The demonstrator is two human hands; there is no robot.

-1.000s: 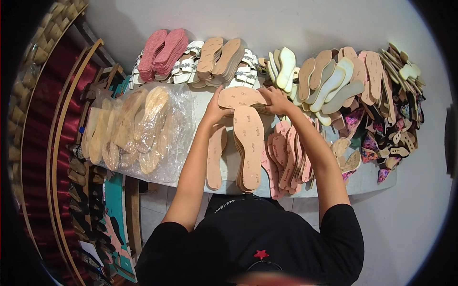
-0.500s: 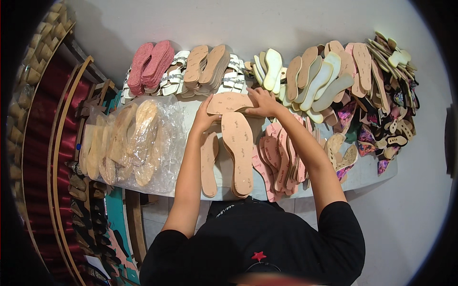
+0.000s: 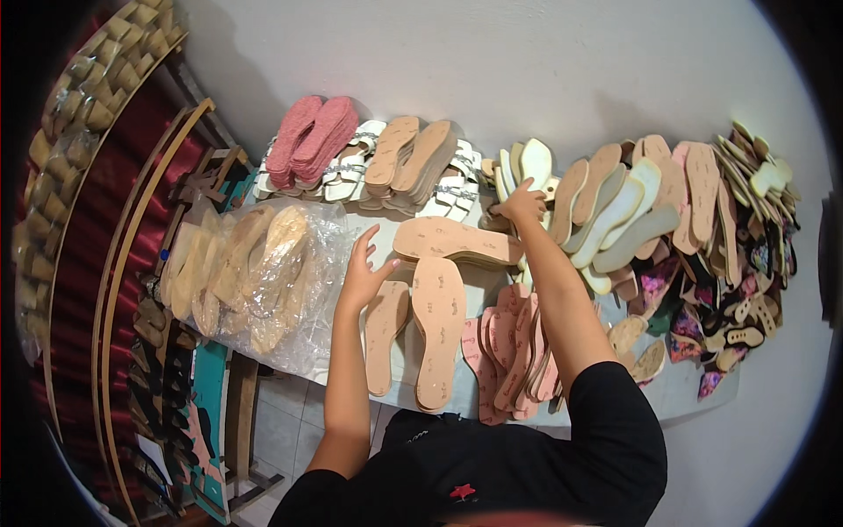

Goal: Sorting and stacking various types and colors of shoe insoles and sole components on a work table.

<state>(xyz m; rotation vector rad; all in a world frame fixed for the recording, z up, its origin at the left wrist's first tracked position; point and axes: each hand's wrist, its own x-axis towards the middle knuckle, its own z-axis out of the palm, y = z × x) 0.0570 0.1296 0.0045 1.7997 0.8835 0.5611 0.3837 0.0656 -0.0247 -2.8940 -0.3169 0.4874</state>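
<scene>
My left hand point(image 3: 362, 274) hovers with fingers spread, just left of a stack of tan insoles point(image 3: 452, 239) lying crosswise on the table. Another tan insole stack point(image 3: 438, 325) points toward me below it, with further tan insoles point(image 3: 385, 342) at its left. My right hand point(image 3: 525, 205), empty as far as I can see, reaches past the crosswise stack's right end. Its fingers are apart, close to the pale cream insoles point(image 3: 536, 161) at the back. Pink insoles point(image 3: 509, 360) lie under and beside my right forearm.
Plastic-wrapped wooden shoe lasts or soles point(image 3: 255, 272) lie at the left. Along the wall stand pink textured insoles point(image 3: 325, 140), white sandals point(image 3: 351, 171) and brown insoles point(image 3: 421, 158). Mixed insoles point(image 3: 628, 202) and patterned shoe pieces point(image 3: 702, 325) crowd the right. A shoe rack point(image 3: 158, 351) stands left.
Both hands have let go of the crosswise insole stack. My left hand drew slightly away to the left; my right moved toward the cream insoles. The whole view has shifted and tilted.
</scene>
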